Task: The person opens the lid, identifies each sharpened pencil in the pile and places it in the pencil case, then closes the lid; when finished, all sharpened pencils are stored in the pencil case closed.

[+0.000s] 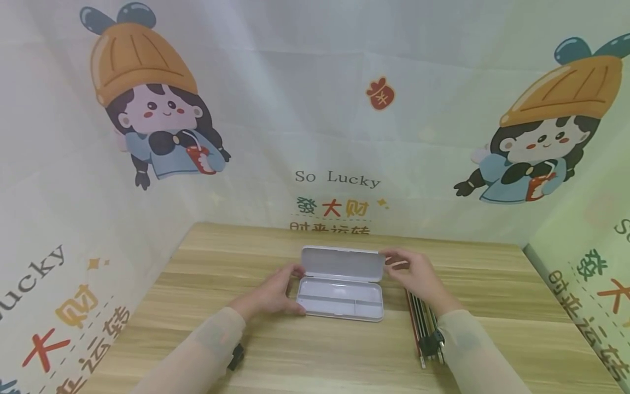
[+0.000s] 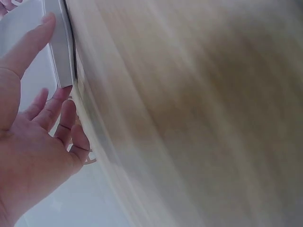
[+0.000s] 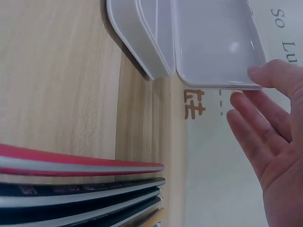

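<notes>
A white pencil case (image 1: 327, 307) lies open on the table, its hinged lid (image 1: 342, 264) raised at the back. Its tray has a long compartment and a divided front row, with nothing in them. My left hand (image 1: 273, 293) spans the case's left end, thumb at the front corner and fingertips at the back; the left wrist view shows the thumb (image 2: 33, 42) against the case's side. At the lid's upper right corner, my right hand (image 3: 279, 142) pinches the edge, thumb on the inner face and fingers behind.
Right of the case, partly under my right forearm, lies a bundle of pencils (image 1: 415, 317), one red and several dark striped. The wooden table (image 1: 236, 246) meets a printed cloth backdrop (image 1: 275, 109) at its back edge. Black wrist cameras sit by both sleeves.
</notes>
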Demonstrator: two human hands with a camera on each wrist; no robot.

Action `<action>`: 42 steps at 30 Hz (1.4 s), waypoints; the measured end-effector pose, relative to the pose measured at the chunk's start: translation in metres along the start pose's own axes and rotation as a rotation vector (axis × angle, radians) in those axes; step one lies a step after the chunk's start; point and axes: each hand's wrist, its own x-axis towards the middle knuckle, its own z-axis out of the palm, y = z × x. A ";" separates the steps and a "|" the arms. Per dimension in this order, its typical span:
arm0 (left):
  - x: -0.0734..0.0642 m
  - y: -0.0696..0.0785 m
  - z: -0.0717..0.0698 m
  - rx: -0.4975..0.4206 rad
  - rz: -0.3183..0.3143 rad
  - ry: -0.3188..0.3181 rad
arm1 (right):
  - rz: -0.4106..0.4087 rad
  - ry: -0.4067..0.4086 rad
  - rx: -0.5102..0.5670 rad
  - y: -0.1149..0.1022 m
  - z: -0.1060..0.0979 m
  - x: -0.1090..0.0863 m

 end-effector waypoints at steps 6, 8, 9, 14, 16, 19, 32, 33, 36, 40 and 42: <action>0.001 0.002 -0.004 0.039 -0.002 -0.012 | 0.027 -0.030 -0.018 0.006 0.003 0.009; 0.001 0.003 -0.006 0.058 -0.002 -0.018 | 0.026 -0.041 -0.018 0.007 0.003 0.012; 0.001 0.003 -0.007 0.068 -0.003 -0.021 | 0.026 -0.046 -0.016 0.007 0.003 0.013; 0.003 0.007 -0.009 0.093 0.000 -0.030 | 0.028 -0.068 -0.019 0.012 0.003 0.017; 0.005 0.009 -0.009 0.096 -0.001 -0.036 | 0.035 -0.081 -0.019 0.014 0.003 0.018; 0.007 0.011 -0.007 0.097 -0.004 -0.049 | 0.053 -0.100 -0.016 0.018 0.005 0.017; 0.007 0.012 -0.003 0.055 -0.044 -0.058 | 0.151 -0.180 -0.095 0.024 0.012 0.016; 0.008 0.012 -0.003 0.055 -0.046 -0.061 | 0.161 -0.192 -0.117 0.024 0.012 0.016; 0.010 0.010 -0.002 0.056 -0.056 -0.065 | 0.170 -0.228 -0.176 0.022 0.011 0.016; 0.012 0.007 0.000 0.060 -0.062 -0.062 | 0.127 -0.248 -0.208 0.022 0.009 0.016; 0.012 0.008 -0.001 0.063 -0.058 -0.059 | 0.104 -0.240 -0.185 0.021 0.007 0.015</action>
